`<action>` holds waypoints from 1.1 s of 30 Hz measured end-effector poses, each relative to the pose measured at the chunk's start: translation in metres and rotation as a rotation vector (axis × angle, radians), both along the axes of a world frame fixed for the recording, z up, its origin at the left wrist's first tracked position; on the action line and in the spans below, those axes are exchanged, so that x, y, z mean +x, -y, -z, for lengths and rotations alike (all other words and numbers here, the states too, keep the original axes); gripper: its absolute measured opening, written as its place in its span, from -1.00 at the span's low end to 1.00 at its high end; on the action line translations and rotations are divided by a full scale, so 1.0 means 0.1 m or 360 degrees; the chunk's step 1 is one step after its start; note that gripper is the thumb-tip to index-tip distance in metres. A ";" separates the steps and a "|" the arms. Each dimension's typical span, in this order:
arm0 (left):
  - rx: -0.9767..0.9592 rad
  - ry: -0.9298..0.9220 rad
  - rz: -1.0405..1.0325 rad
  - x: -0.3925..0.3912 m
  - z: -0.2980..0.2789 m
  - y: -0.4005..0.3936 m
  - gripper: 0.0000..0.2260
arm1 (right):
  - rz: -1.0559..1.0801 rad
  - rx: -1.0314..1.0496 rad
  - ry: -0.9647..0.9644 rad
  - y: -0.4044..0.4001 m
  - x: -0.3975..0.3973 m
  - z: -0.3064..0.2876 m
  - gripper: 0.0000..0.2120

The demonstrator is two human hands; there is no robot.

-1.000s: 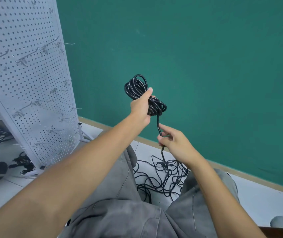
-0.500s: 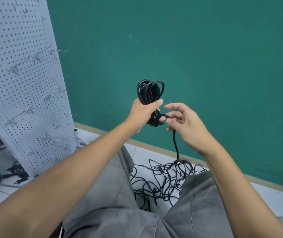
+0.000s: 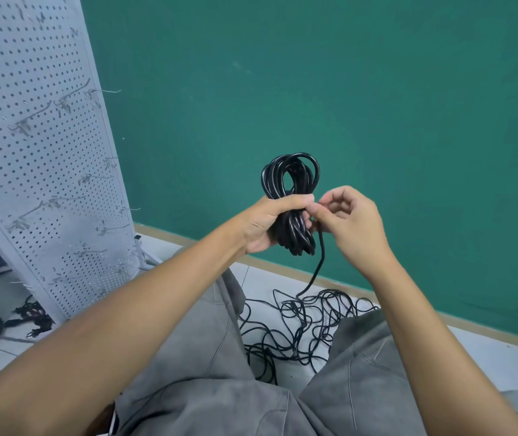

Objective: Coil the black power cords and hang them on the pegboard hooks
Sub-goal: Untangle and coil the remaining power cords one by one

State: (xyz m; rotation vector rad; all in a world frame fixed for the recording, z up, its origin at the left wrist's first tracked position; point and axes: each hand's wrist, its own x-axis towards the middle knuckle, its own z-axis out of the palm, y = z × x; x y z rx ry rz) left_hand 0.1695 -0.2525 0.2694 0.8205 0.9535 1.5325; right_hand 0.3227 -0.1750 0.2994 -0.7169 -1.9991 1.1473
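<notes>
Fingers (image 3: 295, 201) of left hand (image 3: 264, 221) clench the coiled cord (image 3: 292, 196) mid-bundle, chest-high; right hand (image 3: 350, 221) pinches the tail beside it. Cord's limp, springy, prob light — grip at the waist. Rest tangled on floor (image 3: 286, 284) btwn knees.

Both forearms are showing bare from the frame edges up to the wrists, with no sleeve, watch or band visible; the left hand (image 3: 265, 223) and the right hand (image 3: 350, 226) are wearing no gloves or rings that can be seen. The person is wearing grey trousers (image 3: 207, 388) of a soft, slightly faded cloth, with stitched seams running down each leg. The trousers are filling the view from 5 to 7 o'clock, creasing at the knees.
</notes>
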 end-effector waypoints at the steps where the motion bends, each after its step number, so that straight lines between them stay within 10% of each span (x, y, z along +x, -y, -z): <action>1: -0.0016 0.0030 0.0001 0.00 -0.02 0.00 -0.85 | -0.0060 0.0001 0.0015 0.00 0.02 0.05 -0.88; 11: -0.0177 -0.0060 -0.0116 -0.08 0.05 0.02 -0.82 | -0.0048 0.0028 0.0299 0.01 0.16 0.40 -0.91; 33: -0.0087 -0.0339 0.0086 0.04 0.19 -0.01 -0.81 | 0.0456 0.0137 -0.0090 0.16 -0.14 -0.05 -0.92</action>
